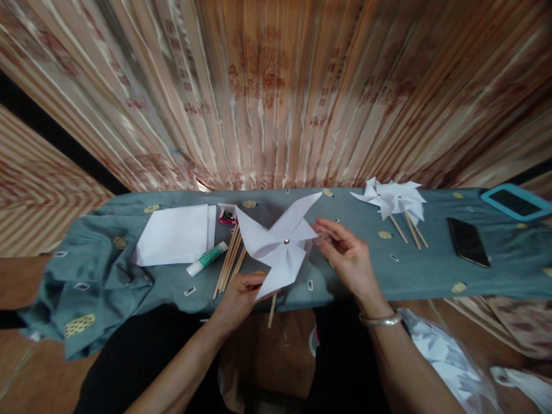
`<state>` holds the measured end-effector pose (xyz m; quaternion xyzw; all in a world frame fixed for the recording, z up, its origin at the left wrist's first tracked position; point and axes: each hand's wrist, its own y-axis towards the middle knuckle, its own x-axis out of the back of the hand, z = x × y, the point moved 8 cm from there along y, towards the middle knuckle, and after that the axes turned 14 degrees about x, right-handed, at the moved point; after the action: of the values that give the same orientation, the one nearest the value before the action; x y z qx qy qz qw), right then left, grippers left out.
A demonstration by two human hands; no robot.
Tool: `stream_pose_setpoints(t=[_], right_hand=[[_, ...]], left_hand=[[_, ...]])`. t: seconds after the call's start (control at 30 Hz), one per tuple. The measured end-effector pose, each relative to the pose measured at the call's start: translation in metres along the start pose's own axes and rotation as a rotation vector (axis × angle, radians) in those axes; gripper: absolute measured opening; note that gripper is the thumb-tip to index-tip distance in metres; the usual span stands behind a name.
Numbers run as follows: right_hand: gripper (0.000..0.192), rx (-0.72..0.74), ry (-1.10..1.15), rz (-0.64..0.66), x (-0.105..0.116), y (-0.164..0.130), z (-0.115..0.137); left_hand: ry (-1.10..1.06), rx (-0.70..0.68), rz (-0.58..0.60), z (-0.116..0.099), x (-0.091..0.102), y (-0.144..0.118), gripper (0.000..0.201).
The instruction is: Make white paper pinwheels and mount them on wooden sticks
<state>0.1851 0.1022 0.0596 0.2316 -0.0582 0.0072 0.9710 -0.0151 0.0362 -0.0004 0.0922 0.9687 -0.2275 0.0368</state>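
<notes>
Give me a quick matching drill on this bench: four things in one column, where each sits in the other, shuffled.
Things:
1. glue stick
2. black phone
3. finished pinwheels
4. white pinwheel

Places:
A. lying on the cloth near the right end, below the teal-framed tablet
B. held between the left hand and the right hand
C. lying between the white paper sheets and the loose wooden sticks
D. piled at the far edge of the cloth, right of centre

Pairs: 1-C, 2-A, 3-D, 4-B
</notes>
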Motion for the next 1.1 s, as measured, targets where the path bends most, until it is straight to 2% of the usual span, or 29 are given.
stream_pose_setpoints(t=[0.17, 0.27, 0.37, 0.47, 0.63, 0.77, 0.97, 1.03, 1.1], right_hand=[[0.036, -0.162, 0.155, 0.025, -0.010, -0.006, -0.009], [0.037, -0.245, 0.236, 0.050, -0.017, -0.010, -0.008], [0.037, -0.314, 0.317, 0.078, -0.027, -0.014, -0.007], [0.036, -0.365, 0.375, 0.093, -0.036, -0.019, -0.006], [0.037, -0.400, 0.420, 0.149, -0.050, -0.026, -0.003], [0.040, -0.438, 0.479, 0.218, -0.062, -0.033, 0.001], [0.040, -0.430, 0.489, 0.264, -0.068, -0.035, 0.007], [0.039, -0.427, 0.510, 0.305, -0.073, -0.038, 0.010], [0.040, -0.426, 0.542, 0.363, -0.081, -0.043, 0.015]], left_hand=[[-0.002, 0.048, -0.062, 0.004, 0.006, -0.001, 0.023], [-0.069, 0.094, -0.124, 0.010, 0.011, -0.002, 0.029], [-0.143, 0.081, -0.152, 0.008, 0.011, -0.003, 0.037], [-0.110, 0.038, -0.168, 0.000, 0.010, -0.005, 0.036], [0.005, -0.042, -0.229, -0.007, 0.016, -0.006, 0.036], [-0.005, -0.089, -0.265, -0.007, 0.021, -0.006, 0.043], [-0.059, -0.092, -0.261, -0.007, 0.020, -0.006, 0.054], [-0.087, -0.084, -0.241, -0.007, 0.017, -0.006, 0.051], [-0.110, -0.055, -0.171, -0.006, 0.011, -0.005, 0.042]])
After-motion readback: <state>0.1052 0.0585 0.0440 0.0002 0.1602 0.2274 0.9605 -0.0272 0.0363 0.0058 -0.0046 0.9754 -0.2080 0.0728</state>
